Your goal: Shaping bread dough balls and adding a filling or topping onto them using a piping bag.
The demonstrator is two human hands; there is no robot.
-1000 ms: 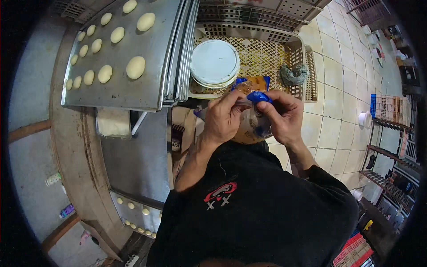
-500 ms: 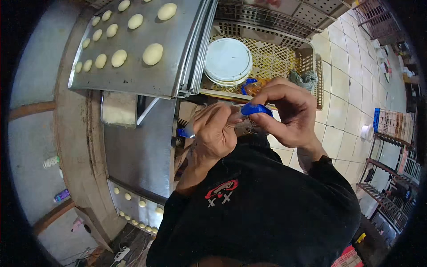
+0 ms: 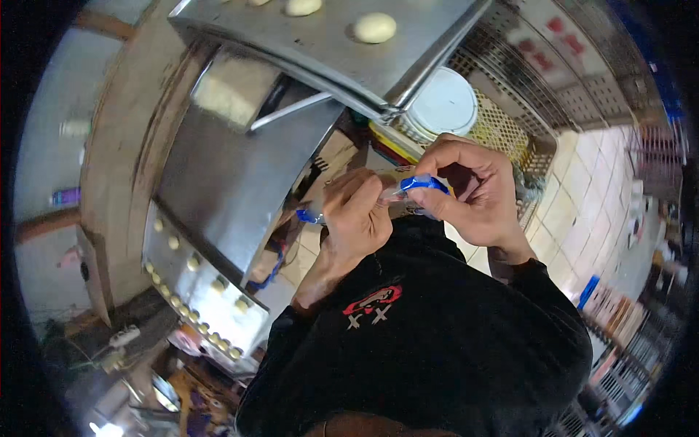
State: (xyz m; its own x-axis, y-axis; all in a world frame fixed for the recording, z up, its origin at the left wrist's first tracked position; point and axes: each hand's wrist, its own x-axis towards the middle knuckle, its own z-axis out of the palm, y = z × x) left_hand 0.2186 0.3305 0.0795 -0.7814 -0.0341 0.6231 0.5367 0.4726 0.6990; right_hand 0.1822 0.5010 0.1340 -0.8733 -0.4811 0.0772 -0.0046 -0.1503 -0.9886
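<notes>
A clear plastic packet with blue ends (image 3: 424,183) is stretched between my two hands in front of my chest. My left hand (image 3: 357,213) is closed around its middle, and one blue end sticks out past that hand on the left. Thumb and fingers of my right hand (image 3: 477,195) pinch the other blue end. What the packet contains is mostly hidden by my fingers.
Metal trays (image 3: 291,51) with pale dough balls (image 3: 375,28) stand ahead to the left. Another tray of dough balls (image 3: 192,263) lies lower left beside a metal worktop (image 3: 233,167). A white-lidded bucket (image 3: 444,102) sits in a plastic crate (image 3: 553,149) ahead.
My view has swung to the left, so the trays, crate and floor appear rotated and shifted. Both hands keep their grip on the packet in nearly the same pose.
</notes>
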